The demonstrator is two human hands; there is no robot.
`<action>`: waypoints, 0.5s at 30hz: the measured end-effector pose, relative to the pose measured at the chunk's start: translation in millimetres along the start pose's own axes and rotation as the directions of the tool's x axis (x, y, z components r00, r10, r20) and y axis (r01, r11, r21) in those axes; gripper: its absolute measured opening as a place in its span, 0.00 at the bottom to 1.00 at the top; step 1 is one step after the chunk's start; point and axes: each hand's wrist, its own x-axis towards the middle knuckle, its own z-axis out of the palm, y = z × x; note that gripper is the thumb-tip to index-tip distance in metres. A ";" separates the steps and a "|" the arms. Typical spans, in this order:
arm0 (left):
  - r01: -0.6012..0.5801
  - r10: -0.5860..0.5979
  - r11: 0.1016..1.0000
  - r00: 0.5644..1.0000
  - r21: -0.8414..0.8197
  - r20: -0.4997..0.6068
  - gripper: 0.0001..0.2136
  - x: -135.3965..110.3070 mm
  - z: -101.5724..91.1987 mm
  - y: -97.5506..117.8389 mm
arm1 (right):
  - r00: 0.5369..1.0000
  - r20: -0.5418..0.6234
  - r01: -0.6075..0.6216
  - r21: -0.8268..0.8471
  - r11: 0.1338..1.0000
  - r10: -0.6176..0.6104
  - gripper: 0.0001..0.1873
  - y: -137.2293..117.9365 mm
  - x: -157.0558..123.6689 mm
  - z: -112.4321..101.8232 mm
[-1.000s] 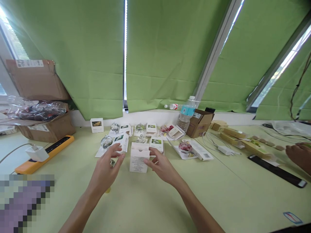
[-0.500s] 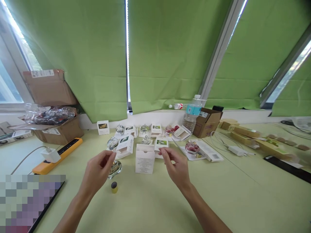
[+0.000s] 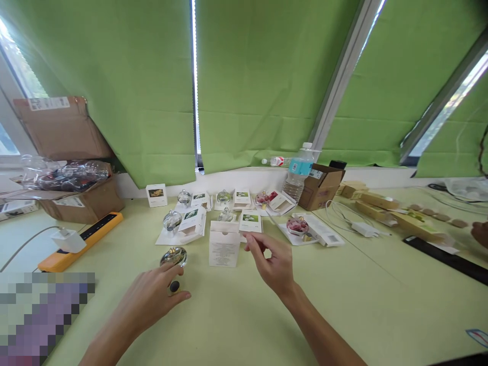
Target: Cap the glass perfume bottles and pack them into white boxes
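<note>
My left hand (image 3: 150,297) is low on the pale green table (image 3: 244,315), with thumb and forefinger either side of a small dark-topped cap (image 3: 174,286). Just beyond it lies a round glass bottle (image 3: 174,255). My right hand (image 3: 272,264) hovers to the right of an upright white box (image 3: 223,245) with its top flap open, fingers loosely curled and nothing visible in them. Behind stand rows of small white boxes (image 3: 250,222) and glass bottles (image 3: 172,220).
A yellow power strip (image 3: 82,240) with a white plug lies at the left, near an open cardboard box (image 3: 72,198). A water bottle (image 3: 298,175), a small carton (image 3: 320,186), a white charger (image 3: 360,228) and another person's hand (image 3: 479,233) are at the right.
My left hand has dropped from beside the white box down to the small cap. My right hand has drawn back from the box and its fingers have curled.
</note>
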 end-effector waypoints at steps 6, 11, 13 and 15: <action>0.041 -0.027 0.988 0.995 -0.149 0.094 0.04 -1.1 1.8 -0.6 | 1.000 0.008 0.008 -0.003 1.000 -0.008 0.09 -2.4 -0.3 -0.3; 0.049 -0.036 0.975 0.997 -0.219 0.064 0.05 -1.6 2.5 1.4 | 0.998 0.017 0.060 -0.003 0.998 -0.060 0.07 -2.5 -3.3 1.0; 0.047 -0.030 0.967 0.997 -0.249 0.074 0.06 -2.7 1.6 4.7 | 0.996 0.033 0.077 0.001 0.997 -0.077 0.06 -2.0 -5.3 2.5; 0.038 -0.015 0.962 0.996 -0.271 0.089 0.06 -3.7 0.9 8.1 | 0.994 0.049 0.094 0.011 0.995 -0.095 0.06 -1.7 -7.4 4.0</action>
